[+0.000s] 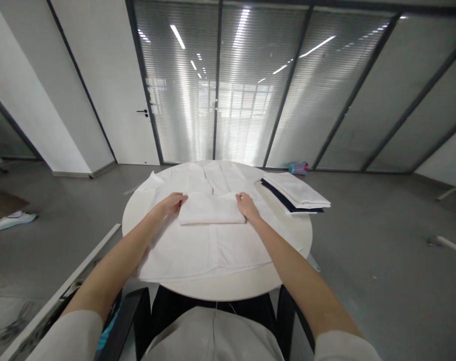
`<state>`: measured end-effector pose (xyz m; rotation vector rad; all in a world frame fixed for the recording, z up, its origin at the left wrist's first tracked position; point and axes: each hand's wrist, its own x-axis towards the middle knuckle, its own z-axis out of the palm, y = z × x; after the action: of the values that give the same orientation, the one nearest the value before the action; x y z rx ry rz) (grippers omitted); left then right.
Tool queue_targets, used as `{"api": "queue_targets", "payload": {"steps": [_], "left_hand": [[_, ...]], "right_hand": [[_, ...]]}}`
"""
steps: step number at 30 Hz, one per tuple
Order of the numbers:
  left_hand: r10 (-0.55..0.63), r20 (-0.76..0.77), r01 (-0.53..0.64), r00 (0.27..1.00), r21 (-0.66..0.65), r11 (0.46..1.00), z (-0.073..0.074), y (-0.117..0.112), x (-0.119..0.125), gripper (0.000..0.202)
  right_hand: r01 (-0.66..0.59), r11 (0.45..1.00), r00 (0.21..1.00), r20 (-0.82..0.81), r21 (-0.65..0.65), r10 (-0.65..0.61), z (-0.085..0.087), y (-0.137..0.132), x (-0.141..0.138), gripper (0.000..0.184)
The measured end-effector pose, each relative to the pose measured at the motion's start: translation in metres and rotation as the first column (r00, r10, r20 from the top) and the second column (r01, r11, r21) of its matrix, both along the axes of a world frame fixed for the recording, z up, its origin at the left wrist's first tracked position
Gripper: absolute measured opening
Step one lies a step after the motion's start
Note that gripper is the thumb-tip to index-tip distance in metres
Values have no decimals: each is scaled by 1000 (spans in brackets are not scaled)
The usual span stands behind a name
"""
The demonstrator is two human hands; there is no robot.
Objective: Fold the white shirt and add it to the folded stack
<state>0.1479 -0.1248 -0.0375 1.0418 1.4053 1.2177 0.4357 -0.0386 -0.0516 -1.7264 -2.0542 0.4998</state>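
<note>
A white garment (pixel 186 255) with seams lies spread over the round table, its lower edge near me. On top of it sits a folded white cloth (pixel 212 209) in a flat rectangle, and I cannot tell whether it is part of the same garment. My left hand (pixel 176 201) is closed, pinching the upper left corner of that folded cloth. At its upper right side my right hand (pixel 246 206) is likewise closed on the edge. Thumbs and fingertips are partly hidden by the fabric.
A stack of folded white and navy cloth (pixel 295 193) lies at the table's right, overhanging the edge. The round white table (pixel 228 291) shows its near rim. A chair armrest (pixel 132 311) is at my left. Behind stand a glass partition and a teal-and-red object (pixel 298 168) on the floor.
</note>
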Motion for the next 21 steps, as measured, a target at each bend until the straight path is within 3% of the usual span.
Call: {"api": "queue_targets", "payload": {"steps": [6,10,13,15,17,21], "left_hand": [[37,-80,-37,996,5,999,-2,-9,4,28],[168,-198,-150,966,100,984,-2,-9,9,24],[241,-336,-203,911,143,969,1,-14,8,35],[209,-445,-184,871,99,978,5,-23,5,50],[102,-461,-120,882,-9,993,8,-35,1,66],[-38,-208,14,977,-116,993,7,-61,-4,100]], "right_hand": [[25,997,997,68,72,-29,-5,-8,-5,37],[35,998,989,144,44,-41,-5,-11,-9,35],[14,999,995,101,32,-17,1,-12,-3,38],[-21,1000,997,68,5,21,6,-13,6,41],[-85,993,995,41,-83,89,10,-14,16,41],[-207,948,978,-27,-241,207,12,-19,30,40]]}}
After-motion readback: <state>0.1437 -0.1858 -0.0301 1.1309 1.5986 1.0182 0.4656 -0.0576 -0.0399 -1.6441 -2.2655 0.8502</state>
